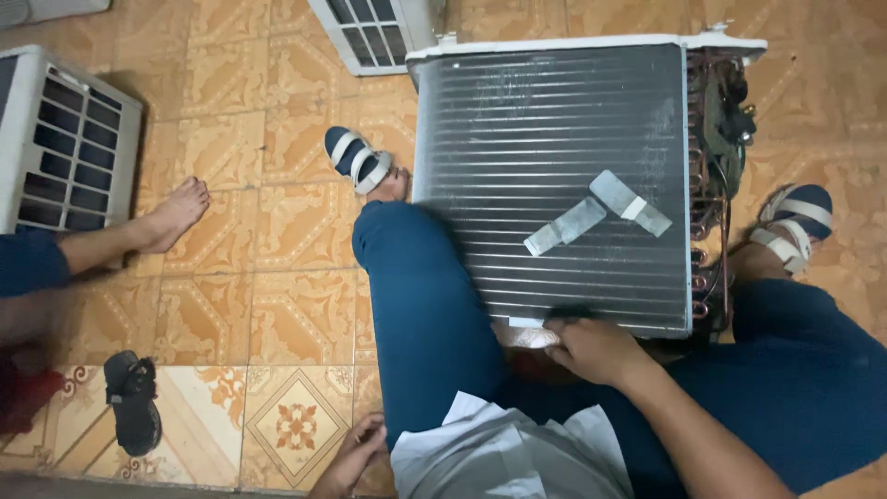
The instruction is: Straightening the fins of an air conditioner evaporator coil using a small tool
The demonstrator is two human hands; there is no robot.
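A finned air-conditioner coil unit [554, 185] lies between my legs on the tiled floor, with copper pipes [716, 176] along its right side. Two strips of grey tape [596, 212] stick on the fins. My right hand [591, 349] rests at the unit's near edge, fingers curled on the rim. My left hand [351, 457] hangs low beside my left thigh, fingers loosely apart, holding nothing. I wear blue trousers and blue-and-white sandals [358, 159].
Another person's bare foot [176, 214] and leg reach in from the left. A white grilled casing [65, 139] stands at the left, another grille [370, 32] at the top. A black sandal [134, 402] lies on the floor at lower left.
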